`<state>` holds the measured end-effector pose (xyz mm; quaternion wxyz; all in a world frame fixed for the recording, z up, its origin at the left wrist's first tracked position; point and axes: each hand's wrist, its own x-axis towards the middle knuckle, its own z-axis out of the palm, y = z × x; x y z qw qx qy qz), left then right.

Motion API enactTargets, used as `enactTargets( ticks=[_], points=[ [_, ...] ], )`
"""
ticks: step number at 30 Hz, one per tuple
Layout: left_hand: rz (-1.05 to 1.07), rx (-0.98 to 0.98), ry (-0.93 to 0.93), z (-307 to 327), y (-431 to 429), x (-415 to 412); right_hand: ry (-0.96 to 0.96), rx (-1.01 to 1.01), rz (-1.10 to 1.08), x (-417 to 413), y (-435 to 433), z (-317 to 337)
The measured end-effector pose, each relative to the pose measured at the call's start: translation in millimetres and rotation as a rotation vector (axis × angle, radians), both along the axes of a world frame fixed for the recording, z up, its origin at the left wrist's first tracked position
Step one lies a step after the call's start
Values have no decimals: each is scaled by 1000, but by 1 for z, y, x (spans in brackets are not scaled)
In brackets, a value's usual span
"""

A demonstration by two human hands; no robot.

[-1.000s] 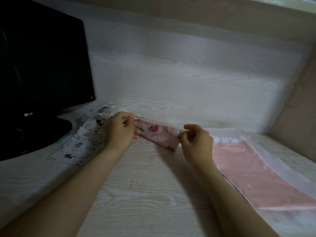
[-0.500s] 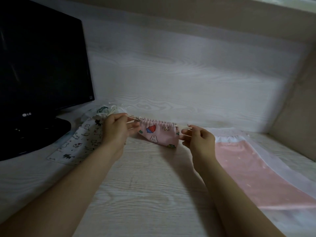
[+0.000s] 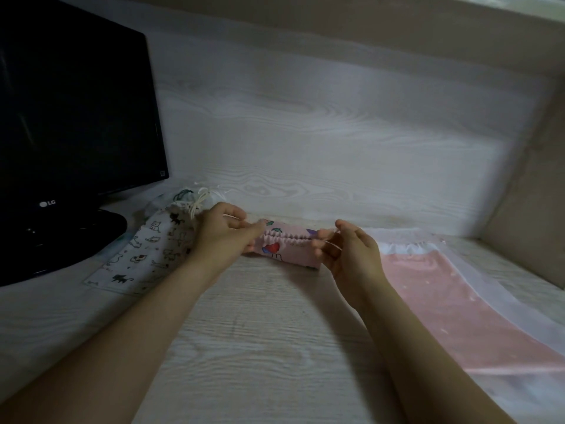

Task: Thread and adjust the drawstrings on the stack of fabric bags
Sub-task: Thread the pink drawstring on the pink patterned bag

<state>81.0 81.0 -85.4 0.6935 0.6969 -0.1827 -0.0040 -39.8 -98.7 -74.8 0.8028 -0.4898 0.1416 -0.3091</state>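
Over the bench [image 3: 260, 347], my left hand [image 3: 223, 237] and right hand [image 3: 348, 252] each pinch a drawstring [image 3: 234, 216] with curled fingers; the gathered pink printed bag [image 3: 287, 244] spans between them. Cat-print bag [image 3: 153, 249] left of the left hand; monitor [image 3: 76, 117] beyond.

Open across the near pale wood-grain desktop [image 3: 260, 347], between the forearms. Blocked on the left by the black flat-screen monitor [image 3: 76, 117] and its dark rounded base [image 3: 104, 234], and by the white cat-print fabric bag [image 3: 146, 255] flat just beside it. Covered at right by the flat pale-pink fabric bag [image 3: 443, 301] on sheer white cloth [image 3: 526, 325]. Closed behind by the pale wood-grain back panel [image 3: 305, 133], at right by the beige side wall [image 3: 526, 194]. Taken up mid-desk by the small pink printed drawstring bag [image 3: 287, 243], held at its ends by the left hand [image 3: 223, 237] and right hand [image 3: 348, 255].
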Motion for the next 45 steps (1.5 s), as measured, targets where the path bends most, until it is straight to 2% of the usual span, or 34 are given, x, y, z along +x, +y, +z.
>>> enactTargets(
  ticks=[4, 8, 15, 22, 24, 27, 29, 33, 37, 40, 45],
  points=[
    [105, 240, -272, -8, -1, 3, 62, -83, -7, 0, -2, -2],
    [218, 402, -372, -10, -1, 3, 114, -163, -8, 1, 1, -2],
    [225, 413, -351, -15, 1, 10, 225, -294, -23, 1, 2, -4],
    [240, 336, -369, -14, 1, 13, 216, -355, -100, -2, 2, -5],
    [203, 306, -348, -15, 1, 15, 246, -473, -188, -1, -1, -9],
    [173, 305, -358, -15, 1, 12, 316, -779, -310, 2, -3, -14],
    [142, 302, -370, -15, 1, 9, 296, -912, -295, 1, 2, -14],
    [101, 339, -384, -14, -1, 5, 273, -1174, -125, 1, 12, -20],
    [66, 364, -392, -14, -3, 5, 328, -1348, -24, 0, 15, -23],
    [69, 393, -439, -14, -4, 6, 295, -1453, 2, -2, 14, -21],
    [96, 479, -573, -19, -2, 9, 300, -1471, -10, 4, 9, -27]
  ],
)
